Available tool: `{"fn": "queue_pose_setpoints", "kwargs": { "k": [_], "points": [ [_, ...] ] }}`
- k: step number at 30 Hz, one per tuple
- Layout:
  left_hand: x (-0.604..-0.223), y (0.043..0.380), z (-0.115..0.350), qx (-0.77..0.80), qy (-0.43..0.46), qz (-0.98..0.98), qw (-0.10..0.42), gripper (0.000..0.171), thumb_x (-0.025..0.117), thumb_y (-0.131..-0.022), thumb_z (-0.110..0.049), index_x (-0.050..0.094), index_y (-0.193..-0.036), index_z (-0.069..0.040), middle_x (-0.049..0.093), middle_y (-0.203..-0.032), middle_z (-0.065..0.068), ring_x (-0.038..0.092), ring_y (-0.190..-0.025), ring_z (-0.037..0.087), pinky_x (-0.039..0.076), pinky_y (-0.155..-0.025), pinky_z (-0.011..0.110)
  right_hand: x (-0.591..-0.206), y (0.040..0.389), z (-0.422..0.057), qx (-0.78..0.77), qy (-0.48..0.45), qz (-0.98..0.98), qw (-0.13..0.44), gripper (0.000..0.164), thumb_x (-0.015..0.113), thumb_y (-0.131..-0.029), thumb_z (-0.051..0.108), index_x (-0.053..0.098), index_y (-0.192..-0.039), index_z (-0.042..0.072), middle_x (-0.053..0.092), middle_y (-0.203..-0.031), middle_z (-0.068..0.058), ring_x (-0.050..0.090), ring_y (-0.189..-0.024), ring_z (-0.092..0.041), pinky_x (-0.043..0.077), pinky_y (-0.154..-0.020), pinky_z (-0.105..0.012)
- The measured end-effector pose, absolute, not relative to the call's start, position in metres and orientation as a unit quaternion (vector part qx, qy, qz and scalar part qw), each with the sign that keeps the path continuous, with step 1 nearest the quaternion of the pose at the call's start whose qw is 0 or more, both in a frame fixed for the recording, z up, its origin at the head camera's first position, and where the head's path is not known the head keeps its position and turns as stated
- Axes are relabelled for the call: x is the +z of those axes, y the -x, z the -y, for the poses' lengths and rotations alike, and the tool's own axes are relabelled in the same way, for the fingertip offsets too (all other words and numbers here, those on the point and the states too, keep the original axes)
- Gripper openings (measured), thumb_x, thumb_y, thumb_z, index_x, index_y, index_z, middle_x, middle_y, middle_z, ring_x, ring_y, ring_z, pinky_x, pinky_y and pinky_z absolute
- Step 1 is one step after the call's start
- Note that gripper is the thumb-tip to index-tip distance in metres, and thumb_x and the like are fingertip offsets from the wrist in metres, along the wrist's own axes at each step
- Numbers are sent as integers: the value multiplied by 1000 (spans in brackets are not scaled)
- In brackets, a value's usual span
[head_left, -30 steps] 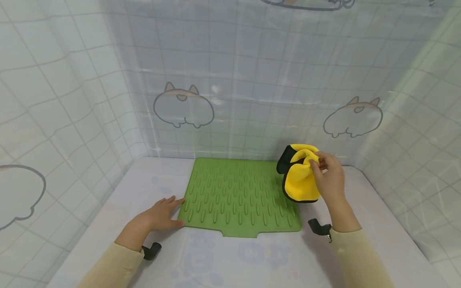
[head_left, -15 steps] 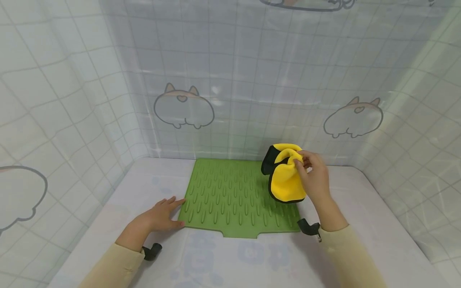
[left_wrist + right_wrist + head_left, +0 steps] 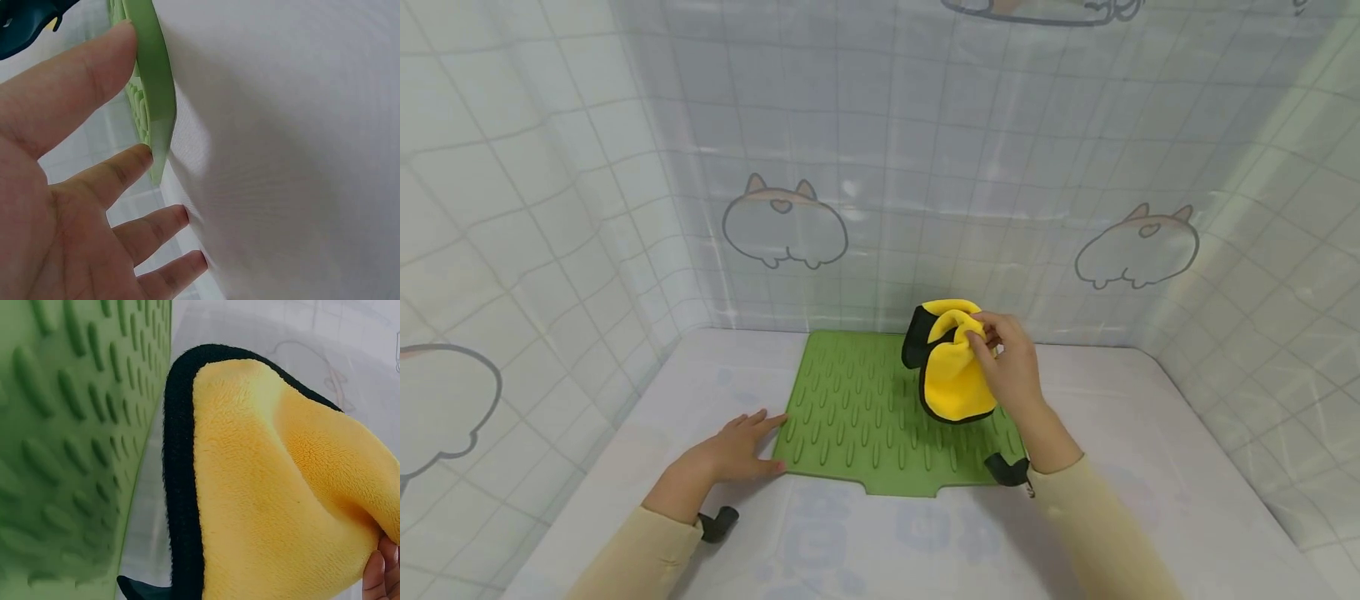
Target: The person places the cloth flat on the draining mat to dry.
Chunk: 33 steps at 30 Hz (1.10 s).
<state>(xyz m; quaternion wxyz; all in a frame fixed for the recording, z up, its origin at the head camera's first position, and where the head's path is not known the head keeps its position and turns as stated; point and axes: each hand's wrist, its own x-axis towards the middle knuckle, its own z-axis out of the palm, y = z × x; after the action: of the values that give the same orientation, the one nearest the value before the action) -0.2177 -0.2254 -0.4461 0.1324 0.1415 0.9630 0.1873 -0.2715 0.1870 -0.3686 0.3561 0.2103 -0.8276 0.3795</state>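
Observation:
In the head view, my right hand [image 3: 1011, 362] pinches a plush yellow cleaning cloth [image 3: 953, 383] with black edging between thumb and fingers. The bunched cloth hangs above the right half of a green ribbed mat [image 3: 842, 417]. Seen from the right wrist, the cloth [image 3: 269, 487] is apart from the mat's raised ribs, and only a few fingertips show at the lower right. My left hand [image 3: 730, 454] rests with spread fingers at the mat's left edge. From the left wrist, its thumb and one finger touch the mat's rim [image 3: 159, 94], while other fingertips meet the white surface.
The mat lies on a white table surface [image 3: 737, 533] with faint printed marks. White grid-patterned sheets with cartoon animals hang behind it [image 3: 887, 167] and on both sides. A dark wrist-camera mount [image 3: 1006, 469] sits beneath the right wrist.
My right hand has moved left with the cloth, from the mat's right edge to over its right half. The left hand and the mat have stayed in place.

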Motion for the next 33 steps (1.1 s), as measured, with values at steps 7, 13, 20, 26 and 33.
{"fn": "queue_pose_setpoints", "kwargs": {
  "k": [7,13,20,26,33],
  "points": [
    [-444,219,226,186,-147,-963,129,83,76,-86,-46,41,-153,-9,30,-155,33,24,-138,62,28,-104,75,-369,277,-169,407,-228,819,335,23,68,-95,6,66,-118,4,57,-94,-13,59,-78,-23,55,-69,-39],
    [-444,219,225,189,-147,-962,130,83,76,-86,-46,42,-153,-9,30,-155,33,23,-138,62,28,-103,76,-374,278,-155,415,-223,829,302,24,68,-96,9,66,-119,4,58,-95,-10,58,-80,-21,55,-70,-37],
    [-447,218,226,192,-139,-962,136,84,76,-86,-46,41,-153,-10,29,-156,32,22,-139,61,27,-103,76,-386,280,-141,427,-205,848,238,24,66,-98,15,67,-119,4,60,-95,-9,57,-79,-20,53,-70,-33],
    [-448,217,226,194,-140,-961,137,85,76,-85,-46,41,-153,-10,29,-156,32,22,-139,61,28,-103,76,-399,284,-130,431,-178,865,187,25,67,-98,21,67,-120,10,63,-95,-4,57,-77,-18,52,-67,-32],
    [-448,216,226,195,-141,-961,133,84,77,-86,-45,42,-153,-9,30,-155,33,23,-139,62,27,-103,76,-407,287,-120,442,-172,872,121,27,64,-98,27,66,-122,14,61,-96,0,56,-79,-17,51,-69,-31]
  ]
}}
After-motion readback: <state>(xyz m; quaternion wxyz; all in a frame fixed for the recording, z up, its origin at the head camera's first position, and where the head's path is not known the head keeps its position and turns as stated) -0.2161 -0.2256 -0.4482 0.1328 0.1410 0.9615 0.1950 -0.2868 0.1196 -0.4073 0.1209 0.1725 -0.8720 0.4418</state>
